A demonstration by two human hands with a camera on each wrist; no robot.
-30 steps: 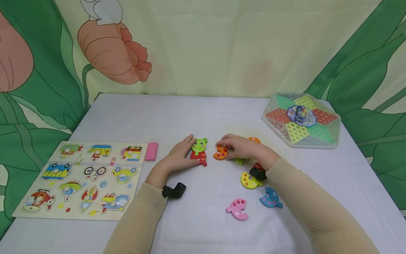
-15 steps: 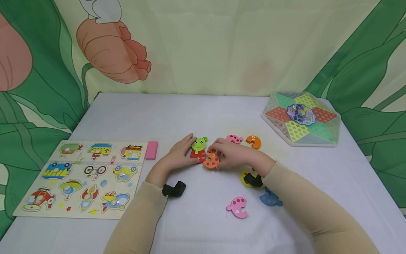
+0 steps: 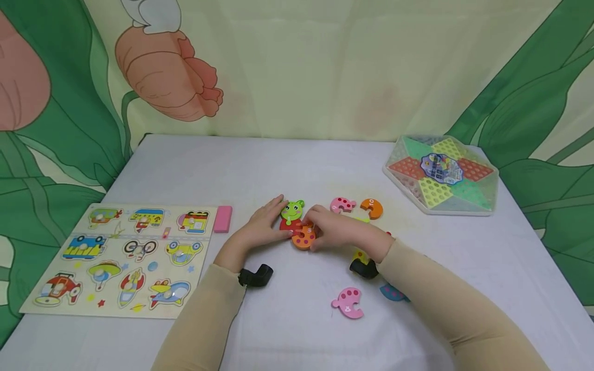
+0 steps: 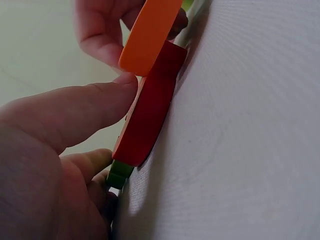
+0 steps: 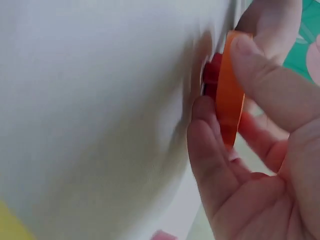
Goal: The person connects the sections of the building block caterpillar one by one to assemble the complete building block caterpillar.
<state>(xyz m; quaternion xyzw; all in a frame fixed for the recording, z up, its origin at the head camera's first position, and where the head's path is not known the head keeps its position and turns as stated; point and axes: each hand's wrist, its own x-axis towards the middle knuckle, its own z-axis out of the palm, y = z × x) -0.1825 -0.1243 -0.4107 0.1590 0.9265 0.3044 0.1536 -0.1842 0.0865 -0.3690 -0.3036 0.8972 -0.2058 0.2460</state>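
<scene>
A green frog-faced head piece [image 3: 292, 210] joins a red body piece [image 3: 286, 225] flat on the white table. My left hand [image 3: 260, 224] lies at their left side, its thumb touching the red piece [image 4: 150, 110] and its fingers beside the green head. In my right hand [image 3: 336, 226], thumb and fingers pinch an orange dotted piece [image 3: 303, 240] with a curved notch. Seen from the right wrist, the orange piece [image 5: 231, 90] is gripped along its edge. It overlaps the red piece's right side and sits higher than it in the left wrist view.
Pink [image 3: 342, 204] and orange [image 3: 372, 208] pieces lie behind my right hand. Yellow [image 3: 361, 255] and blue [image 3: 393, 292] pieces are partly under the right arm; another pink piece [image 3: 349, 303] lies nearer. A vehicle puzzle board [image 3: 113, 263], pink block [image 3: 223, 219] and hexagonal game box [image 3: 441, 175] flank them.
My right hand has carried the orange dotted piece left and slightly nearer, from apart to overlapping the red piece. My left hand has stayed in place.
</scene>
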